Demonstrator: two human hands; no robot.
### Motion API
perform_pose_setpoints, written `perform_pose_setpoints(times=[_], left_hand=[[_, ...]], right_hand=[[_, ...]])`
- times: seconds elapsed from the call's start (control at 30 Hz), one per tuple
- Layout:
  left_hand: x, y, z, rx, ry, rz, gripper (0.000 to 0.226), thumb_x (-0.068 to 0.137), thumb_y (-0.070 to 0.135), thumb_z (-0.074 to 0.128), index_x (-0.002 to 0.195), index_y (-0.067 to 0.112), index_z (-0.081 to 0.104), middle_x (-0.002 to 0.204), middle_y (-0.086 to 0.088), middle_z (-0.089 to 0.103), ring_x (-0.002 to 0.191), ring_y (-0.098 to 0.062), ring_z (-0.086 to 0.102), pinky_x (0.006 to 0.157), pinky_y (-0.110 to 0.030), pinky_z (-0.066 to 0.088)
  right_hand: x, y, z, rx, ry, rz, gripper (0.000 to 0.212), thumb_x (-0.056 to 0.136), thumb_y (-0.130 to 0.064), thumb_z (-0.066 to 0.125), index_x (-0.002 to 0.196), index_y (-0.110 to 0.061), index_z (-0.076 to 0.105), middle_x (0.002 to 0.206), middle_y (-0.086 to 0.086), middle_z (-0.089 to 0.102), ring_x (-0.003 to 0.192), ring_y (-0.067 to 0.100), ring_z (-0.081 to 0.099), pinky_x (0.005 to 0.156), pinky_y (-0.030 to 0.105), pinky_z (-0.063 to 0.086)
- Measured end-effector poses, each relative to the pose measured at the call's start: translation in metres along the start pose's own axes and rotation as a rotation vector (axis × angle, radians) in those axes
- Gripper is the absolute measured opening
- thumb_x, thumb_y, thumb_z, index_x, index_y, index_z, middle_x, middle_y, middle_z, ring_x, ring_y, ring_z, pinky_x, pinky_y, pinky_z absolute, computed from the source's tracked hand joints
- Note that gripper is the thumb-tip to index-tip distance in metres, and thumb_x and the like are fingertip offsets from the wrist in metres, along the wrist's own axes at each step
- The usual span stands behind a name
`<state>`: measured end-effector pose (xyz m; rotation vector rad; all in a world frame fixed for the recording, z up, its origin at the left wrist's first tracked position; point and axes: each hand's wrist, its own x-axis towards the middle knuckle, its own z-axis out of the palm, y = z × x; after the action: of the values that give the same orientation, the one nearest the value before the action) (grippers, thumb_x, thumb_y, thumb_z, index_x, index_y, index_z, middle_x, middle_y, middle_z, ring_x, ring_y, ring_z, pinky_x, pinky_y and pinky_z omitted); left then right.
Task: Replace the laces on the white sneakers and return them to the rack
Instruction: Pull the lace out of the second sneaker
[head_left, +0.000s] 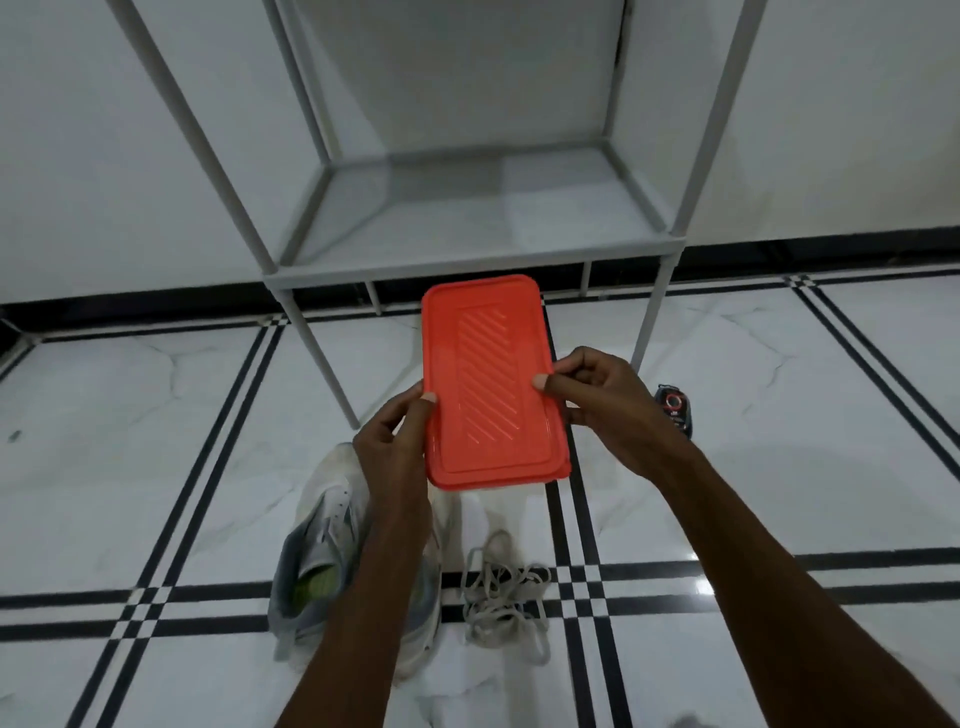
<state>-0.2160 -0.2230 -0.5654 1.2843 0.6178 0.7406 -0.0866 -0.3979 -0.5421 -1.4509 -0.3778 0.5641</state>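
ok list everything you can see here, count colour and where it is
container: one, orange-red lid with ribbed diagonal pattern, held up in front of the rack by both hands
sneakers: two, white with grey and a green insole, on the floor below the container, the right one mostly hidden by the left forearm
laces: one loose pile, off-white, on the floor just right of the sneakers
rack: one, grey frame, against the wall, its visible shelf bare
small device: one, black with a red ring, on the floor by the rack's right leg
floor: white marble tiles with black stripes
left hand: grips the container's left edge
right hand: grips the container's right edge
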Motion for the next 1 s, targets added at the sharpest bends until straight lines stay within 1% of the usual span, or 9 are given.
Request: perform_pose_setpoints(times=[0.2,0.27,0.4,0.47,0.57,0.73,0.87,0.93,1.0], left_hand=[[0.008,0.056,0.020,-0.057,-0.015,0.012,0.017,0.092,0.012,0.068,0.107,0.008,0.077,0.103,-0.015,0.076,0.096,-0.034,0.073,0.081,-0.044,0.062],[0.013,0.074,0.027,-0.073,-0.021,0.018,0.015,0.091,0.013,0.070,0.103,0.007,0.077,0.100,-0.016,0.076,0.095,-0.035,0.072,0.081,-0.045,0.061],[0.024,0.109,0.045,-0.085,-0.048,0.042,0.013,0.090,0.016,0.073,0.084,0.005,0.075,0.078,-0.006,0.071,0.076,-0.018,0.065,0.066,-0.028,0.052],[0.027,0.126,0.054,-0.111,-0.069,0.010,0.018,0.090,0.017,0.072,0.072,0.014,0.074,0.067,0.002,0.065,0.066,-0.012,0.059,0.060,-0.024,0.047],[0.035,0.151,0.069,-0.111,-0.080,0.001,0.042,0.091,0.017,0.070,0.051,0.024,0.061,0.053,0.006,0.050,0.053,-0.008,0.045,0.053,-0.026,0.039],[0.055,0.182,0.096,-0.120,-0.112,0.045,0.035,0.091,0.014,0.068,0.057,0.020,0.064,0.059,0.003,0.056,0.056,-0.007,0.052,0.052,-0.020,0.045],[0.087,0.194,0.124,-0.054,-0.130,0.024,0.031,0.092,0.015,0.064,0.062,0.016,0.057,0.059,0.001,0.050,0.058,-0.011,0.045,0.054,-0.024,0.040],[0.111,0.188,0.142,0.004,-0.149,-0.024,0.024,0.093,0.013,0.060,0.068,0.015,0.057,0.062,-0.001,0.052,0.063,-0.015,0.047,0.060,-0.028,0.040],[0.132,0.178,0.159,0.042,-0.186,-0.078,0.013,0.095,0.011,0.055,0.083,0.012,0.061,0.073,-0.007,0.056,0.072,-0.020,0.051,0.069,-0.031,0.044]], right_hand=[[-0.002,-0.060,0.000,0.019,-0.037,-0.024,0.017,0.086,-0.014,0.074,0.094,-0.006,0.061,0.097,0.014,0.074,0.097,0.032,0.072,0.077,0.037,0.059],[0.000,-0.078,-0.001,0.013,-0.022,-0.020,0.018,0.086,-0.017,0.074,0.092,-0.007,0.061,0.101,0.017,0.072,0.100,0.035,0.071,0.080,0.041,0.060],[0.011,-0.112,-0.005,0.025,-0.002,-0.002,0.025,0.086,-0.025,0.074,0.095,-0.006,0.060,0.113,0.027,0.067,0.103,0.040,0.068,0.089,0.052,0.058],[0.016,-0.126,-0.007,0.046,-0.009,0.001,0.025,0.087,-0.026,0.073,0.092,-0.006,0.060,0.107,0.026,0.068,0.095,0.034,0.070,0.082,0.045,0.060],[0.024,-0.151,-0.011,0.065,-0.009,0.008,0.025,0.089,-0.029,0.071,0.092,-0.008,0.058,0.101,0.018,0.071,0.092,0.029,0.071,0.079,0.039,0.059],[0.044,-0.186,-0.023,0.086,-0.027,-0.024,0.025,0.090,-0.024,0.070,0.100,-0.005,0.060,0.101,0.016,0.072,0.092,0.029,0.071,0.081,0.043,0.060],[0.076,-0.204,-0.031,0.041,0.082,-0.050,0.035,0.092,-0.028,0.068,0.110,0.001,0.059,0.102,0.015,0.072,0.090,0.026,0.073,0.077,0.037,0.060],[0.098,-0.206,-0.037,0.001,0.151,-0.053,0.034,0.095,-0.029,0.065,0.112,0.000,0.060,0.105,0.017,0.071,0.092,0.026,0.072,0.077,0.035,0.060],[0.117,-0.205,-0.042,-0.039,0.201,-0.053,0.025,0.097,-0.025,0.062,0.110,-0.003,0.063,0.107,0.016,0.069,0.095,0.026,0.070,0.080,0.038,0.061]])
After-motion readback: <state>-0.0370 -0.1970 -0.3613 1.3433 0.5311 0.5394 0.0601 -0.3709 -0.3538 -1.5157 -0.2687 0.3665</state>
